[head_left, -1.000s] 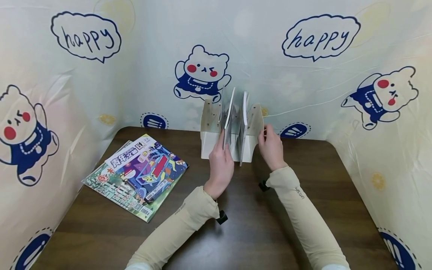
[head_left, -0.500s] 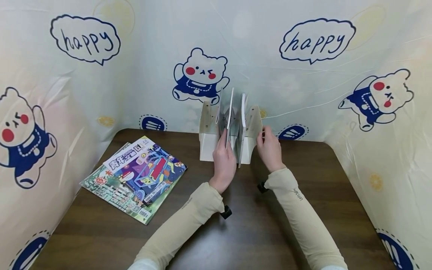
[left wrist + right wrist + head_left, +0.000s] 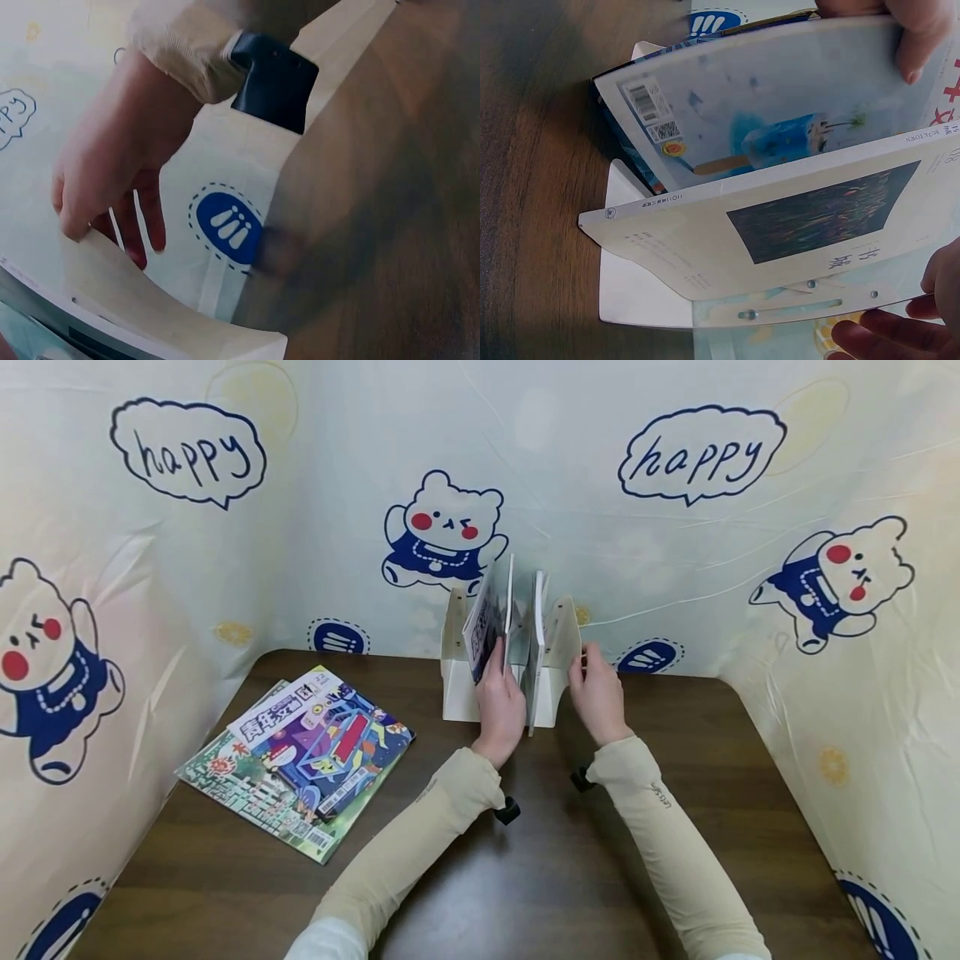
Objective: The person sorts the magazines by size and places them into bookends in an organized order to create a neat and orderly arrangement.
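A white book rack (image 3: pixel 459 693) stands at the table's back edge. My left hand (image 3: pixel 501 697) grips the lower front edge of a magazine (image 3: pixel 483 622) standing in it, its top leaning left. In the right wrist view this magazine (image 3: pixel 780 112) shows an ice lolly picture, with a white book (image 3: pixel 780 225) upright beside it. My right hand (image 3: pixel 596 685) holds the rack's right end panel (image 3: pixel 150 300), fingers curled over its edge.
Two colourful magazines (image 3: pixel 315 743) lie stacked on the dark wooden table (image 3: pixel 525 877) at the left. A printed cloth wall (image 3: pixel 675 568) with bears and blue badges closes the back and both sides.
The left hand has pushed the magazine deeper into the rack and tipped its top to the left, showing its cover. The right hand has stayed on the end panel.
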Tool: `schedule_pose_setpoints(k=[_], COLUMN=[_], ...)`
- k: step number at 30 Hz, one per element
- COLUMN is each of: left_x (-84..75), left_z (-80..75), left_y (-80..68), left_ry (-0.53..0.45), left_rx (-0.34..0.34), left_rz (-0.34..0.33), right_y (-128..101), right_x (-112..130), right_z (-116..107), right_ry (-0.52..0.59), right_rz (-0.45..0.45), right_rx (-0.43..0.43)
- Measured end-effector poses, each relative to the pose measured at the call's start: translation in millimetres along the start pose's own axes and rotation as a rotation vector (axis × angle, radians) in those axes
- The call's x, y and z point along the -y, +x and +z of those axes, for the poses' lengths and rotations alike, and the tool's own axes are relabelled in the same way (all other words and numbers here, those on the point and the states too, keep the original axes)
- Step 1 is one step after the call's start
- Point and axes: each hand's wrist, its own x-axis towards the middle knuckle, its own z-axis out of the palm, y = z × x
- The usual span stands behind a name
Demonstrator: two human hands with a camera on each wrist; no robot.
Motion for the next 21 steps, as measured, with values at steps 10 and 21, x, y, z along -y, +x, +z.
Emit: schedule_pose_setpoints(k=[10, 21], left_x=[9.8, 21.2], left_z=[7.4, 11.7], left_y=[4.3, 5.0], left_ry=[0.011, 0.035], left_rx=[0.000, -0.003], left_rz=[-0.019, 0.013], right_y=[0.4, 0.3], right_x=[-2.0, -1.5], right_z=[1.3, 1.9], right_ry=[0.001, 0.005], right_rz=[-0.006, -0.005], right_rx=[-0.008, -0.009])
